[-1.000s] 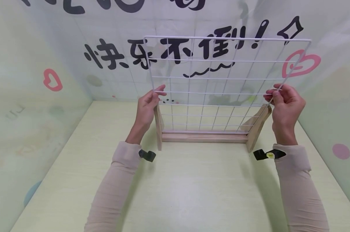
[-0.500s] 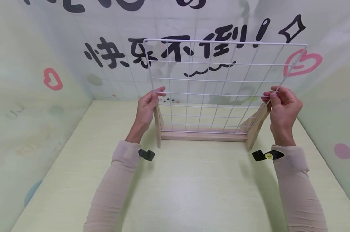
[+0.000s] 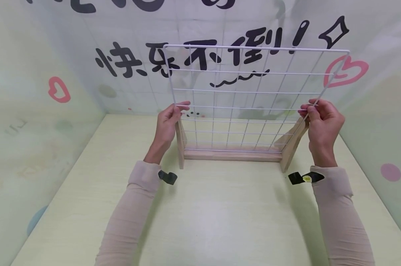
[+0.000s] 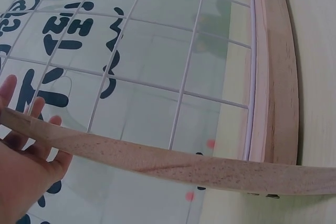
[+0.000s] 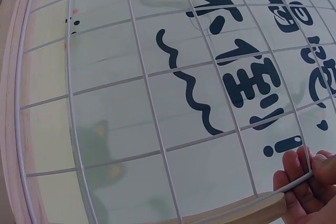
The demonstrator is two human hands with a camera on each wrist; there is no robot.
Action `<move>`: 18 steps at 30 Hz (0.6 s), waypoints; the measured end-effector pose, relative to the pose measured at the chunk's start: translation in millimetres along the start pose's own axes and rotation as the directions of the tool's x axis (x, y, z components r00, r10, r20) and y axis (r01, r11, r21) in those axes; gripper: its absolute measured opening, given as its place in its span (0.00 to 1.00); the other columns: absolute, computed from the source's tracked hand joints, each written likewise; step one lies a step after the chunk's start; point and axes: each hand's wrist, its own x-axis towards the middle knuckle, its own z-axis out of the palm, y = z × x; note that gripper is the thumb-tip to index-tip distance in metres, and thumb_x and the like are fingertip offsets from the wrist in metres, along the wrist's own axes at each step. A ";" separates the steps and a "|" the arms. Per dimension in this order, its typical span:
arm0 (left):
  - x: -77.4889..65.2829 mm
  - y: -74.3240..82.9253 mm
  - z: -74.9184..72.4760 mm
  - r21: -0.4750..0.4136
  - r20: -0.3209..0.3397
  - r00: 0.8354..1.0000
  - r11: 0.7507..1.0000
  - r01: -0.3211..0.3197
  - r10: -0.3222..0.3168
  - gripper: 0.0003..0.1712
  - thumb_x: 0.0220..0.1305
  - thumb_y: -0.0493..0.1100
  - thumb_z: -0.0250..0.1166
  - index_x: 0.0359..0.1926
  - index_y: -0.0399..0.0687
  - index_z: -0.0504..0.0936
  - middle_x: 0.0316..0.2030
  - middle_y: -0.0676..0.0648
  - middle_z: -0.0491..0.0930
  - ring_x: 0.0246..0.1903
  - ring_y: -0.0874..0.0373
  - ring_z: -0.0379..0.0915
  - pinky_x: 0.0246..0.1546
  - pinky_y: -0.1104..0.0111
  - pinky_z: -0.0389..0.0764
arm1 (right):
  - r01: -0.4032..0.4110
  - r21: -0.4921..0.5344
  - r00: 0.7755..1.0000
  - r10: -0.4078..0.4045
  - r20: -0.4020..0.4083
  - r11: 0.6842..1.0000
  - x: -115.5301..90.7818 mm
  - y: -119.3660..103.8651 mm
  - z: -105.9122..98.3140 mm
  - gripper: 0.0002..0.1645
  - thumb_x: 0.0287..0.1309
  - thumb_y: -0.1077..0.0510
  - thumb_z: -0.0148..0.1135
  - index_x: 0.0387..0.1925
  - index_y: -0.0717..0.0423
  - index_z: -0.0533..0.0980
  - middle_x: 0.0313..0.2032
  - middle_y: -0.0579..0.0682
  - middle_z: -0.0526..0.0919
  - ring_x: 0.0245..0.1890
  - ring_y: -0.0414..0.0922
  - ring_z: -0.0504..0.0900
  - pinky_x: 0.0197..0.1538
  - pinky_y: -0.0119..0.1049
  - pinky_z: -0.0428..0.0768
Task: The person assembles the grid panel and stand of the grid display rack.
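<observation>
A white wire grid panel (image 3: 253,48) stands with its lower edge along the crossbar (image 3: 232,155) of a pale wooden stand. My left hand (image 3: 167,123) pinches the grid's left side wire, just above the stand's left upright (image 3: 180,147). In the left wrist view, that upright partly covers the left hand (image 4: 31,166). On the other side, my right hand (image 3: 323,123) pinches the right side wire between thumb and fingers, near the top of the right upright (image 3: 290,147). The right wrist view shows these right-hand fingers (image 5: 299,187) curled at the wire.
The stand sits on a light wood-grain table (image 3: 213,214). Behind it hangs a pale sheet (image 3: 134,96) printed with black characters and pink hearts. Similar printed sheets rise along the left and right sides of the table.
The grid's top edge has come down slightly, and its upper right corner has shifted left. My right hand has moved a little leftward with it; the left hand has barely moved.
</observation>
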 end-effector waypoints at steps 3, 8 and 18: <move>-0.2 0.0 -1.7 0.004 0.011 1.000 1.000 0.001 -0.001 0.22 0.79 0.42 0.45 0.52 0.24 0.76 0.59 0.32 0.76 0.62 0.50 0.70 0.69 0.54 0.69 | -0.004 -0.008 1.000 0.004 0.000 1.000 0.3 -0.3 0.1 0.07 0.60 0.67 0.65 0.40 0.65 0.83 0.33 0.54 0.87 0.31 0.44 0.87 0.40 0.26 0.86; -0.6 1.7 -10.9 0.086 0.068 0.997 0.996 0.026 -0.032 0.23 0.80 0.44 0.44 0.58 0.30 0.75 0.58 0.33 0.77 0.62 0.45 0.71 0.69 0.50 0.67 | 0.000 -0.007 1.000 0.000 0.028 1.000 1.1 -1.3 -0.3 0.05 0.60 0.68 0.65 0.39 0.65 0.83 0.31 0.53 0.86 0.30 0.44 0.87 0.41 0.26 0.85; -11.9 3.2 -54.8 0.427 0.134 0.985 0.903 0.041 -0.108 0.28 0.81 0.53 0.41 0.68 0.38 0.68 0.60 0.35 0.75 0.63 0.41 0.70 0.66 0.46 0.69 | 0.151 -0.512 0.980 -0.061 0.189 0.846 4.3 -4.8 -24.3 0.18 0.75 0.54 0.49 0.58 0.58 0.76 0.43 0.41 0.86 0.45 0.31 0.82 0.51 0.21 0.79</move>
